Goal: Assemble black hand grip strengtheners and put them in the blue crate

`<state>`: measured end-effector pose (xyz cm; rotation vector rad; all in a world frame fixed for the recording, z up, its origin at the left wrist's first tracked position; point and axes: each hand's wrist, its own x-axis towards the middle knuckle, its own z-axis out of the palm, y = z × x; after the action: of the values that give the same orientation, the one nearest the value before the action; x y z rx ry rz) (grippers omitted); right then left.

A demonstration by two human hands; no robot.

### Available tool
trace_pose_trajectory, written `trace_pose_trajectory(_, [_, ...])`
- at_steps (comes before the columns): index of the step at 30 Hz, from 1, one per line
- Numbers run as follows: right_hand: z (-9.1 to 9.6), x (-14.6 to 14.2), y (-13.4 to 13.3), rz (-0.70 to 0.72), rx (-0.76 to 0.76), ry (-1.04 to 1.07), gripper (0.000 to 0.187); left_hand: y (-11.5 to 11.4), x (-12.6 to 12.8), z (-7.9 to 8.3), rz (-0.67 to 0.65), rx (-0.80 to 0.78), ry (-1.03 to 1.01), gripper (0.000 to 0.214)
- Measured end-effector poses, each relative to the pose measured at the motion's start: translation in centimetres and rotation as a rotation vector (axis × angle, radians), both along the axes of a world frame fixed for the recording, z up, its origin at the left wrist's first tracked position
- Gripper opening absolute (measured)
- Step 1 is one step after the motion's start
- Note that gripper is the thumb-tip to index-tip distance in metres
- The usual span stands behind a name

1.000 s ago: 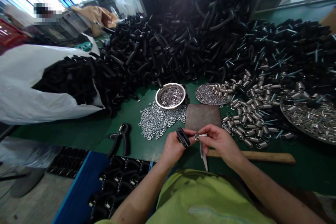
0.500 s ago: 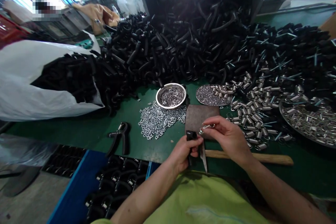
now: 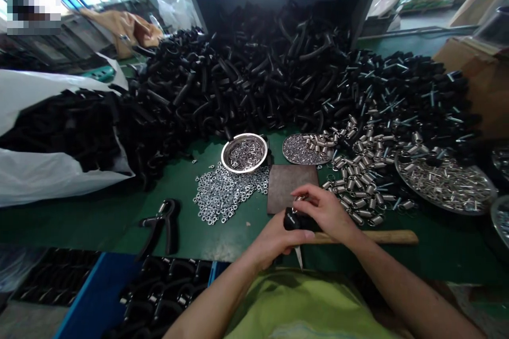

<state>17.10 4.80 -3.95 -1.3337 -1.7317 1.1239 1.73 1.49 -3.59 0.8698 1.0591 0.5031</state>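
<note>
the held black part (image 3: 292, 219) looks like smooth plastic with a dull sheen, the pinched spring (image 3: 299, 198) like shiny metal. the bowl (image 3: 223, 158) has a polished steel-like rim; the small rings (image 3: 217, 193) are bright metal, the square plate (image 3: 284, 185) matt and dark, the handle (image 3: 392, 237) plain wood, the white bag (image 3: 59, 183) thin, slightly glossy plastic.

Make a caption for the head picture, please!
Left grip holds a black plastic part; right grip, a silvery coiled metal spring.

Spring (image 3: 298, 199) mostly hidden by right hand (image 3: 324, 213), black part (image 3: 293, 220) partly covered by left hand (image 3: 274, 239), white bag (image 3: 43, 180) cropped at left edge
</note>
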Motion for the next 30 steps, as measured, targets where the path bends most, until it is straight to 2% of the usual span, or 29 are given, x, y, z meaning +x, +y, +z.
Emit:
trace_pose_trajectory(2, [-0.7,1.7,1.4,-0.042,-0.006,-0.182,0.022,0.0,-0.4,-0.3,-0.031,0.0,-0.016,0.039])
trace_pose_trajectory(6, [-2.1,5.5,4.6,-0.274,0.115,-0.842,0.025,-0.1,-0.9,-1.6,0.069,0.05,0.034,0.036])
trace_pose_trajectory(9, [-3.1,6.9,5.9,-0.275,0.085,-0.976,0.019,0.2,-1.2,-2.0,0.111,0.111,0.035,0.038])
trace_pose_trajectory(12, [-3.2,6.7,6.1,-0.258,0.095,-0.956,0.018,0.7,-1.2,-1.9,0.153,0.096,-0.029,0.042])
trace_pose_trajectory(14, [-2.5,5.7,5.4,-0.226,0.141,-0.872,0.018,1.1,-1.2,-2.0,0.191,0.034,-0.076,0.045])
trace_pose_trajectory(18, [0.1,2.6,2.2,-0.064,0.303,-0.35,0.011,1.7,-0.6,-2.3,0.215,-0.217,-0.221,0.058])
trace_pose_trajectory(21, [1.3,0.6,-0.1,0.054,0.353,-0.202,0.013,1.9,0.0,-2.2,0.196,-0.313,-0.307,0.063])
trace_pose_trajectory(26, [0.9,-0.3,-1.2,0.114,0.41,-0.254,0.026,1.6,0.6,-2.0,0.196,-0.263,-0.281,0.06])
trace_pose_trajectory(30, [0.4,-0.4,-1.7,0.111,0.434,-0.244,0.029,1.1,0.8,-1.8,0.2,-0.129,-0.179,0.052])
